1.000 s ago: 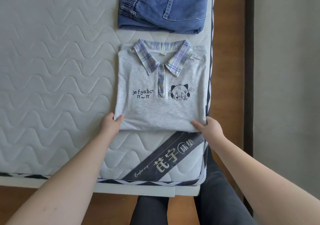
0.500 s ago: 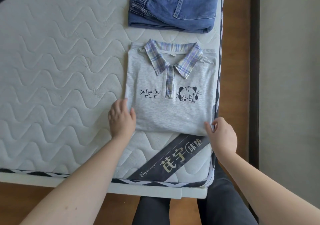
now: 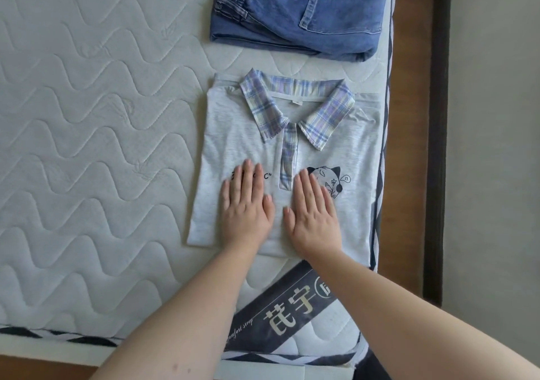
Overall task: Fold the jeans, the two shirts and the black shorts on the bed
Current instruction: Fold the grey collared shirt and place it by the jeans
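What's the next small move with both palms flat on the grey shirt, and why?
Probably sweep both hands outward, then lift off: left hand and right hand lie flat mid-front on the folded grey shirt, beside the folded jeans.

On the grey shirt [image 3: 292,157], left of its placket, the black print shows only a final c" past the left hand [image 3: 247,207], while below the shirt the mattress's dark banner [image 3: 280,318] reads 花宇 in large pale characters beside small script too blurred to read.
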Tool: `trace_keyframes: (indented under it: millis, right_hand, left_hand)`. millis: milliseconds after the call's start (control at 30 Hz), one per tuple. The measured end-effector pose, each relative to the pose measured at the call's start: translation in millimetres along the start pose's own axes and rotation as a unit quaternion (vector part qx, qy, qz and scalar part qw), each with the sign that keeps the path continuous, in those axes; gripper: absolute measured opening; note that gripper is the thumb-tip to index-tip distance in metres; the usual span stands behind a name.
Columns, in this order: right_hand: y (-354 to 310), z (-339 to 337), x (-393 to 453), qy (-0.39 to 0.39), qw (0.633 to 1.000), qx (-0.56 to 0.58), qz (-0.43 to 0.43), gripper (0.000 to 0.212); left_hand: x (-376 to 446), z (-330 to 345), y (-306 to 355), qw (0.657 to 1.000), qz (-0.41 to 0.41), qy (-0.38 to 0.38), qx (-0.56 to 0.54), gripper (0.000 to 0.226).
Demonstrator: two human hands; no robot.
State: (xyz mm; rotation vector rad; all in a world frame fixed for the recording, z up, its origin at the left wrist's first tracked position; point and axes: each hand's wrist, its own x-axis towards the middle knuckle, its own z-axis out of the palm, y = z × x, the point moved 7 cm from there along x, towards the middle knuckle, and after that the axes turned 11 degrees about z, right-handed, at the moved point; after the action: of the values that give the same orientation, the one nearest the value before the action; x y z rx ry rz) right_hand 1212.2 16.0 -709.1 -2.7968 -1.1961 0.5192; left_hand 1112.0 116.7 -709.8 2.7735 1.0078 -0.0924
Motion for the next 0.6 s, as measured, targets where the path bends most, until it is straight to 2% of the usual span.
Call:
trace_keyframes:
  millis: [133, 200, 300, 400, 533, 600]
  right_hand:
    - [39, -9, 1, -0.020, 0.999, -0.024, 0.040, 0.072]
    - [60, -17, 8, -0.027, 0.997, -0.032, 0.068, 0.074]
    - [72, -34, 31, -0.003, 0.994, -0.020, 0.104, 0.075]
    - [59, -50, 64, 0.026, 0.995, -0.003, 0.100, 0.071]
    - [40, -63, 109, 0.044, 0.993, 0.027, 0.103, 0.067]
    - [37, -65, 126, 0.051, 0.991, 0.048, 0.117, 0.069]
  left_hand:
    - [-6, -2, -22, 0.989, 0.126, -0.058, 0.046, 0.066]
    - [-8, -9, -50, 0.984, 0.160, -0.066, 0.050, 0.068]
    - [8, -20, -76, 0.986, 0.154, -0.051, 0.045, 0.068]
    - [52, -33, -67, 0.991, 0.131, -0.011, 0.019, 0.065]
    - [108, -39, -61, 0.999, 0.033, 0.017, -0.021, 0.067]
    - [125, -37, -59, 1.000, 0.010, 0.012, -0.020, 0.069]
